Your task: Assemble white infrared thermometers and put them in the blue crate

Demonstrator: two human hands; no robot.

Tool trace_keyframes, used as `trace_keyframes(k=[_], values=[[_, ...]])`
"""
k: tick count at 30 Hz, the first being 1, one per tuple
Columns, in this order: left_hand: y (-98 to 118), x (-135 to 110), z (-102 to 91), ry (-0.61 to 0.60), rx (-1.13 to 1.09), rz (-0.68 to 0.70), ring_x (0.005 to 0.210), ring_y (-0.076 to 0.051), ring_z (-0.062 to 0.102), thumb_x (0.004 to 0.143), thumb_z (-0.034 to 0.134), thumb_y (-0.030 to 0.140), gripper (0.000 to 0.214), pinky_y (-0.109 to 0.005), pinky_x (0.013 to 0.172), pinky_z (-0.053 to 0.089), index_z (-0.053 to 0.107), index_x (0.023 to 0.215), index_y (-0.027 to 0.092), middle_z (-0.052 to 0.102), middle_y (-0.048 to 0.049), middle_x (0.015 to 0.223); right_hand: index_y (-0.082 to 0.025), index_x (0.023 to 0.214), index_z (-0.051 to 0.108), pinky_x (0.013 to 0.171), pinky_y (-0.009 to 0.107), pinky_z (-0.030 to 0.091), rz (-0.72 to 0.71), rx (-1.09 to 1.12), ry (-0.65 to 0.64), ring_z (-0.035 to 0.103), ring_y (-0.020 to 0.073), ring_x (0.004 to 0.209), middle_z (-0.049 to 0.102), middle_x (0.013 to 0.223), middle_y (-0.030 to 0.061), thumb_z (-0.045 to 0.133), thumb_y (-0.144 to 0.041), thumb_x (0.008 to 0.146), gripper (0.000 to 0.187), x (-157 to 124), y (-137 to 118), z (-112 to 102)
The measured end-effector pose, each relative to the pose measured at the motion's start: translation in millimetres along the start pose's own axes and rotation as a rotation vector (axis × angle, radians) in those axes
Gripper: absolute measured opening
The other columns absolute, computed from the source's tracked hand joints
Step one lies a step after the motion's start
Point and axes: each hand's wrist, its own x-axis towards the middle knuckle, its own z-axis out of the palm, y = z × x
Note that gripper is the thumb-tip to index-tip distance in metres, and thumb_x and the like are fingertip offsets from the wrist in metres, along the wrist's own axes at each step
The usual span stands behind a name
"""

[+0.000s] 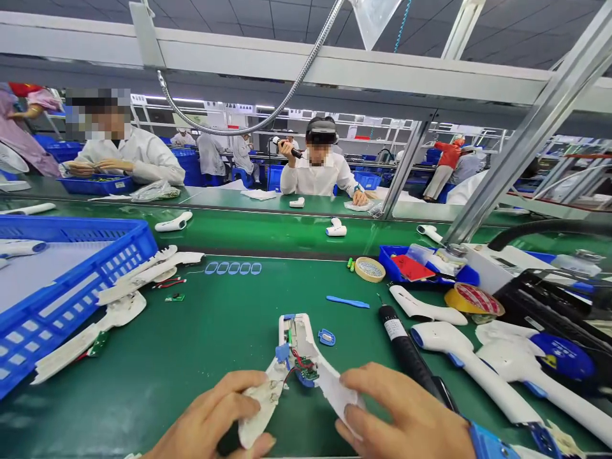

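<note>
- At the far left of your green tabletop [143,395], a blue plastic crate [67,280] holds white handheld device shells [21,248].
- Just right of the crate, loose white housing halves [143,271] and small green circuit boards [98,344] lie on the tabletop.
- Your left hand [210,414] is closed, gripping a curved white shell piece [261,408] between thumb and fingers.
- Between your hands, an open white plastic housing [296,338] lies on the tabletop, with a green circuit board [306,370] and red wires [299,360] inside it. Its lower end touches the shell piece and the white flap.
- Just right of the housing sits a small blue ring part [326,337], with a blue plastic spatula [347,301] beyond it.
- Your right hand [406,414] appears closed on a white flap [337,395], its fingers curled over it.
- Beside that hand lies a black electric screwdriver [406,347].
- Further right are finished white handheld devices [459,357], a roll of tape [473,299] and a blue bin [415,268].
</note>
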Motion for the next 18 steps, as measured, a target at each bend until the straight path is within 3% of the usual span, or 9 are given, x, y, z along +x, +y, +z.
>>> trace_keyframes(k=[3,5,7,10,14,16,18], values=[[-11.4,-18.2,11.4,0.119,-0.089,-0.175,0.085,-0.013,0.066,0.075,0.061,0.024,0.023,-0.015,0.071,0.053,0.046,0.092,0.024,0.067,-0.0048,0.098,-0.018,0.079,0.055,0.070,0.022,0.050,0.060,0.024,0.061,0.060,0.0136,0.082,0.062,0.093,0.0079,0.045,-0.025,0.088,0.015,2.7,7.8,1.4],[-15.6,-29.8,16.7,0.134,-0.111,-0.252,0.088,-0.015,0.065,0.076,0.060,0.023,0.023,-0.019,0.072,0.053,0.045,0.094,0.025,0.065,-0.0059,0.101,-0.018,0.080,0.056,0.069,0.021,0.051,0.055,0.042,0.035,0.060,0.0133,0.080,0.062,0.093,0.0081,0.045,-0.024,0.088,0.014,7.6,9.5,2.3],[-15.6,-34.2,13.2,0.077,-0.099,-0.323,0.091,-0.016,0.064,0.078,0.057,0.024,0.018,-0.022,0.075,0.053,0.046,0.092,0.025,0.063,-0.0060,0.104,-0.018,0.080,0.056,0.066,0.021,0.051,0.029,0.048,-0.017,0.059,0.0131,0.076,0.063,0.092,0.0080,0.046,-0.024,0.088,0.014,14.3,9.0,2.5],[-10.5,-19.3,-10.7,-0.111,-0.021,-0.403,0.100,-0.018,0.058,0.079,0.055,0.029,0.012,-0.027,0.082,0.050,0.049,0.089,0.025,0.056,-0.0057,0.115,-0.018,0.080,0.056,0.067,0.023,0.052,0.003,0.068,-0.054,0.059,0.0138,0.078,0.063,0.093,0.0086,0.046,-0.023,0.087,0.013,27.3,6.6,3.1],[2.1,28.6,-40.5,-0.272,0.088,-0.236,0.098,-0.018,0.055,0.079,0.055,0.033,0.017,-0.028,0.080,0.049,0.057,0.094,0.026,0.059,-0.0032,0.107,-0.019,0.081,0.057,0.066,0.024,0.054,-0.041,0.103,-0.081,0.061,0.0150,0.078,0.064,0.098,0.0089,0.048,-0.019,0.084,0.010,50.1,4.6,6.5],[8.2,50.6,-34.6,-0.415,0.157,-0.171,0.093,-0.019,0.056,0.077,0.059,0.031,0.022,-0.032,0.082,0.046,0.060,0.097,0.023,0.064,-0.0030,0.099,-0.021,0.082,0.058,0.067,0.023,0.055,-0.085,0.127,-0.114,0.063,0.0158,0.078,0.065,0.098,0.0073,0.051,-0.020,0.082,0.007,61.3,4.9,9.7],[7.2,65.2,-12.3,-0.515,0.294,-0.087,0.083,-0.021,0.058,0.074,0.062,0.034,0.025,-0.034,0.077,0.045,0.063,0.092,0.016,0.067,-0.0059,0.089,-0.024,0.088,0.059,0.065,0.018,0.055,-0.105,0.169,-0.131,0.065,0.0145,0.075,0.068,0.094,0.0032,0.054,-0.021,0.080,0.009,69.5,5.9,15.7]])
